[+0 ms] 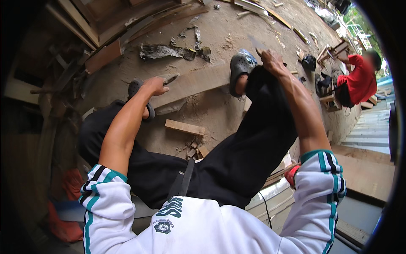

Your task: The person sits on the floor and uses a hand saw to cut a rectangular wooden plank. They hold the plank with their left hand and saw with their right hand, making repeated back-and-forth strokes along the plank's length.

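Observation:
A long, dusty wooden plank (198, 81) lies on the ground between my feet, its ends close to my two grey clogs. My left hand (155, 86) is closed at the plank's left end, around a short dark, narrow tool (171, 79) whose tip points away over the wood. Above my right knee, beside the right clog (243, 67), my right hand (272, 62) is closed. A faint grey blur shows past its fingers, and what it grips cannot be made out. Two dark flat strips (186, 180) lie at my lap.
A short wood block (185, 127) and small offcuts (196, 150) lie between my legs. Crumpled dark sheeting (169, 51) is beyond the plank. Boards lean at the left. At the right, a person in red (361, 78) sits by a wooden stool (330, 101).

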A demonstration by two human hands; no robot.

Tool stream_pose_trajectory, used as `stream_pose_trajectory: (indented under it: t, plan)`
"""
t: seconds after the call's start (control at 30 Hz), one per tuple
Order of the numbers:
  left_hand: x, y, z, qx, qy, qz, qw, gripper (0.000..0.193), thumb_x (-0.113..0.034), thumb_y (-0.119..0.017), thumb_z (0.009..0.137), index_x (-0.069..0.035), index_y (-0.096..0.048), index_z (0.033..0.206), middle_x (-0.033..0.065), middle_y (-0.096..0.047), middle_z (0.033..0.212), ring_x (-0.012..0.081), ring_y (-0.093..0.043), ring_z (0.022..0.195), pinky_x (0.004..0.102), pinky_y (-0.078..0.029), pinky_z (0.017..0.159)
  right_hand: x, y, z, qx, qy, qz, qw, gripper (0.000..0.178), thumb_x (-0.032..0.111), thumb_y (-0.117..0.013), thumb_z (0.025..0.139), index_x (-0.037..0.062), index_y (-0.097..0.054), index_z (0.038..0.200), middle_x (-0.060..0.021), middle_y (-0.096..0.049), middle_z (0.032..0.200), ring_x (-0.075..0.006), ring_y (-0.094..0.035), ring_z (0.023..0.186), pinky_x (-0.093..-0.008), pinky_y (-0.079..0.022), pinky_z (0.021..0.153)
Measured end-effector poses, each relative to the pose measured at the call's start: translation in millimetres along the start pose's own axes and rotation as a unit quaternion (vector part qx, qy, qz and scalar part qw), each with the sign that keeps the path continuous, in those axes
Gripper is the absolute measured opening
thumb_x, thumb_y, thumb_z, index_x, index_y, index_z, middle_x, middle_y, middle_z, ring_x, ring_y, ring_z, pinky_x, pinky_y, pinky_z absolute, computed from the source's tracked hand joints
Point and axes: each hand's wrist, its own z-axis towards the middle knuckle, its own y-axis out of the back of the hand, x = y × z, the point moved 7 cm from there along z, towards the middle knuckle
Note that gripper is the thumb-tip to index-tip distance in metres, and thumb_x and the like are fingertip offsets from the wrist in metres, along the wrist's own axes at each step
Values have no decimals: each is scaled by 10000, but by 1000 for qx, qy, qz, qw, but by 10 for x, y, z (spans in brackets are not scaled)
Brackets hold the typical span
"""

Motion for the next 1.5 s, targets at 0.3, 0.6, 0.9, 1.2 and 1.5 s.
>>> stream_pose_trajectory:
  t: [0.3,0.6,0.9,1.2,1.5]
  plan:
    - [-361,-273,260,34,-40,12,999,624,-446,-611,898,-113,-485,1410,202,-573,1319,359,-546,1218,456,-452,997,190,-336,-105,53,34,10,998,144,62,-605,779,52,-706,880,-224,-684,869,-407,-683,842,-479,-558,663]
    - [-237,-123,11,14,-45,18,999,622,-462,-607,894,-117,-494,1399,206,-567,1322,376,-541,1214,448,-446,1002,822,124,-136,31,31,94,995,158,96,-567,802,18,-689,864,-229,-679,869,-412,-679,832,-480,-542,658]
    - [-20,110,-167,-80,12,-60,995,327,-313,-639,890,-89,-672,1126,190,-674,1103,383,-625,1043,477,-493,885,1481,-467,-274,60,21,214,975,201,159,-569,824,73,-712,937,-219,-689,973,-388,-674,938,-467,-558,754]
    - [-80,-344,60,-74,43,-46,995,334,-368,-612,893,-84,-682,1054,179,-688,1045,377,-638,1024,489,-492,878,1706,-1243,-540,84,32,290,953,156,133,-584,777,23,-679,835,-241,-671,833,-416,-669,827,-484,-545,720]
    - [-267,-1062,212,14,35,-59,998,479,-383,-655,859,-111,-606,1251,168,-635,1218,365,-591,1148,500,-479,932,1787,-1432,-288,192,37,297,935,179,135,-634,725,51,-699,869,-247,-674,868,-410,-664,894,-476,-535,742]
